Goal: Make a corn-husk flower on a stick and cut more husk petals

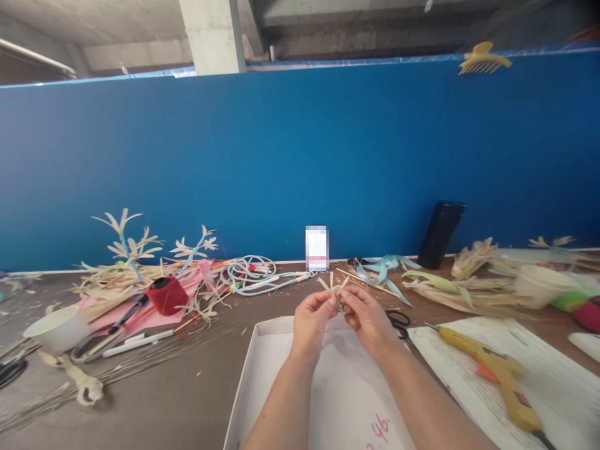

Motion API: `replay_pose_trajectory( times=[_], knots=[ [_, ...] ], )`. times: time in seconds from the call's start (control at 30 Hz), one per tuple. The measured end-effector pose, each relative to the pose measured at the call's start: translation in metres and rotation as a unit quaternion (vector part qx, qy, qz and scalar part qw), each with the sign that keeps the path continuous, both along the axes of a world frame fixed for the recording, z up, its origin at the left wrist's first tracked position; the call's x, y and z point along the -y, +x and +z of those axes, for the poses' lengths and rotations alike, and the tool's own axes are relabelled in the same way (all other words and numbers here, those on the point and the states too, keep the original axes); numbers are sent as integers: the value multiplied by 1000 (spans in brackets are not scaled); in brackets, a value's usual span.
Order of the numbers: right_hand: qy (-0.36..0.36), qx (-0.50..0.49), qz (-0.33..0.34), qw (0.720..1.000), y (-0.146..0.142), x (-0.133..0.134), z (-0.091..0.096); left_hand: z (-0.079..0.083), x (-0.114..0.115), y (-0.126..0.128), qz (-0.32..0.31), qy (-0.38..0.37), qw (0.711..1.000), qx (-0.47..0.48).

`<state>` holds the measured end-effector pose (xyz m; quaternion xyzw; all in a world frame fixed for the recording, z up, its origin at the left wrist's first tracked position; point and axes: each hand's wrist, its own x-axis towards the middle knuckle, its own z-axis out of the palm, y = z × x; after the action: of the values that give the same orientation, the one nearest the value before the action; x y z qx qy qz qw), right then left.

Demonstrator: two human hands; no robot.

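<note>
Husk flower (334,289), a small bundle of pale strips splayed upward, was held above the far edge of the white tray (262,375). The left hand (312,319) and the right hand (370,319) each pinched its base, fingertips closed on it and nearly meeting. A yellow glue gun (497,369) lay to the right on printed paper (553,375), and black scissors (398,320) lay just beside the right hand.

Open room from where I stand: the white box (255,369) floor under the left hand (312,319) & right hand (370,320), which pinch a straw piece (334,289), plus bare table (187,406) left of it. Wire rods (140,359), red spool (167,295) & cup (59,328) crowd the far left. Scissors (399,322) lie just beside the right hand, glue gun (497,375) blocks the right side w/ a husk pile (459,287) behind. Blue partition (300,156) closes the back.
</note>
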<state>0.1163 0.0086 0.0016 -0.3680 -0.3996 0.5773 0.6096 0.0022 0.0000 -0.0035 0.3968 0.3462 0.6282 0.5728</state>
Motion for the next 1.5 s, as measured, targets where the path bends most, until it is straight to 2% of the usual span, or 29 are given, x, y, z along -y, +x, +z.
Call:
replay_pose_trajectory(
  times=[0.23,0.6,0.9,1.13,1.5],
  knots=[
    [-11,-3,9,1000,1,3,7,3,1,-1,14,3,1000,-11],
    [13,149,-78,986,0,2,2,3,1,-1,31,19,997,-70],
    [38,157,-100,982,-3,6,7,3,0,-2,81,29,987,-134],
    [42,175,-132,975,-3,6,7,4,1,-2,85,28,986,-139],
    [43,188,-119,974,-3,6,5,1,0,-2,83,26,987,-136]
  ],
)
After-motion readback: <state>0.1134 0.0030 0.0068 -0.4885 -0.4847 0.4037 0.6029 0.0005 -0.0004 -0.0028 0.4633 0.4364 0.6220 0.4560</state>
